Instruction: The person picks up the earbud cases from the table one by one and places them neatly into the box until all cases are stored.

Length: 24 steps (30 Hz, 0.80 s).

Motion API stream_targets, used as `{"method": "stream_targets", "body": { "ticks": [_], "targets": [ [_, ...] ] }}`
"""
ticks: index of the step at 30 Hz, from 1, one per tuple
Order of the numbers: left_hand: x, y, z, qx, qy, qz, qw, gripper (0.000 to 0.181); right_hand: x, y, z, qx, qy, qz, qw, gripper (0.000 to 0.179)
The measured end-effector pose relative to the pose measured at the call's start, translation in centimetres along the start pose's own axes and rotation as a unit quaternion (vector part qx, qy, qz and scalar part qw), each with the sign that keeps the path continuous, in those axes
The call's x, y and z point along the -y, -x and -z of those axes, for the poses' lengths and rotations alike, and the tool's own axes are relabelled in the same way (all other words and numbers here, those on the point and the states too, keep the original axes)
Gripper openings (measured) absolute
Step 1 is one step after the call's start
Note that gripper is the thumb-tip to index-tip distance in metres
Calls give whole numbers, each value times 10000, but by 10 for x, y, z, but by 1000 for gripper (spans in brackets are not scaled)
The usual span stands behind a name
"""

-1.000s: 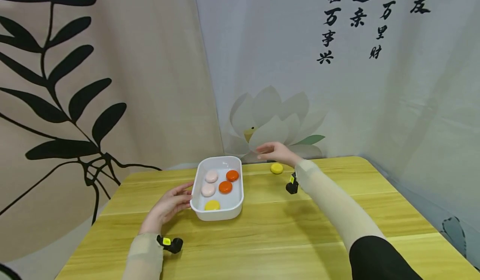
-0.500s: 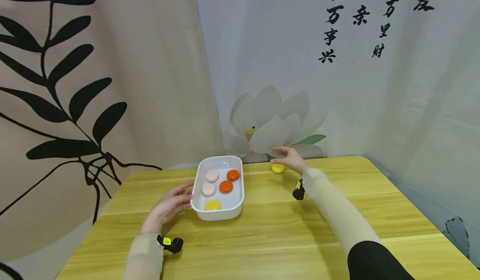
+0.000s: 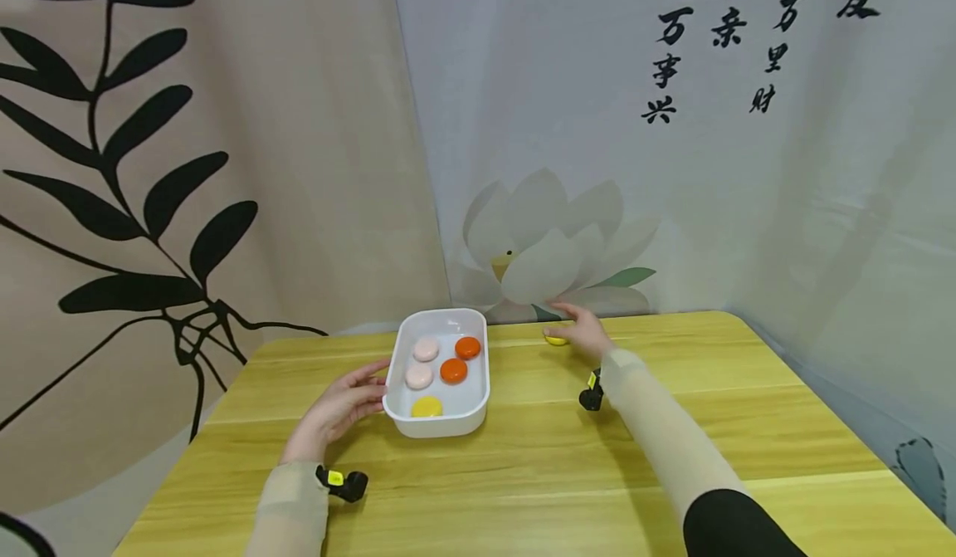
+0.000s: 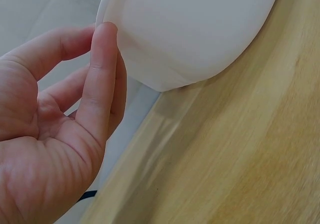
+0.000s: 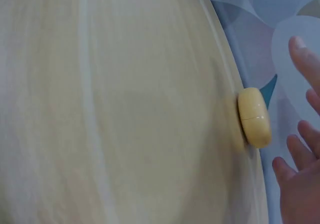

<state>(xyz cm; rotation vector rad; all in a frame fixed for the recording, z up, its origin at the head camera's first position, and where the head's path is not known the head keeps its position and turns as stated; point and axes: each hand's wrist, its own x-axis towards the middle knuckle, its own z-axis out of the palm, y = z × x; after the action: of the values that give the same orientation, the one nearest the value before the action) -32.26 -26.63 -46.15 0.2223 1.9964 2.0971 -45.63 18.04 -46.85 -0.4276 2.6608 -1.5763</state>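
A white tray (image 3: 478, 412) stands on the wooden table, holding two pale pink discs (image 3: 422, 364), two orange discs (image 3: 453, 370) and one yellow disc (image 3: 426, 407). At its left side is my left hand (image 3: 339, 407), fingers extended. The left wrist view shows those fingertips (image 4: 105, 36) right at the tray's rim, the thumb side apart from the wall. Near the table's back edge lies another yellow disc (image 5: 254, 118), thick and rounded with a seam round its side. My right hand (image 3: 586, 334) is over it with fingers spread, partly hiding it in the head view.
The wooden table (image 3: 568, 474) ends just behind the tray and the loose yellow disc. A cloth backdrop (image 3: 336, 167) with printed leaves, a flower and characters hangs behind it. Small black cameras (image 3: 343, 484) are strapped to both wrists.
My right hand first moved right, then lowered over the loose yellow disc, now covering much of it. The left hand stays at the tray, and the tray's contents are unchanged.
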Motion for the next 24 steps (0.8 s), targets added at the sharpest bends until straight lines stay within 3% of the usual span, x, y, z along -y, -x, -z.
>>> {"method": "stream_targets", "body": {
  "ticks": [10, 17, 24],
  "targets": [
    [2, -1, -1, -7, 99, 13, 9999, 61, -1, 8, -6, -61, 354, -497, 9981, 64],
    [1, -1, -1, 22, 104, 30, 9999, 61, 2, 8, -10, 26, 621, -487, 9969, 62],
    [1, 0, 0, 39, 38, -8, 10000, 61, 0, 5, -17, -265, 778, -558, 9951, 57]
  ]
}}
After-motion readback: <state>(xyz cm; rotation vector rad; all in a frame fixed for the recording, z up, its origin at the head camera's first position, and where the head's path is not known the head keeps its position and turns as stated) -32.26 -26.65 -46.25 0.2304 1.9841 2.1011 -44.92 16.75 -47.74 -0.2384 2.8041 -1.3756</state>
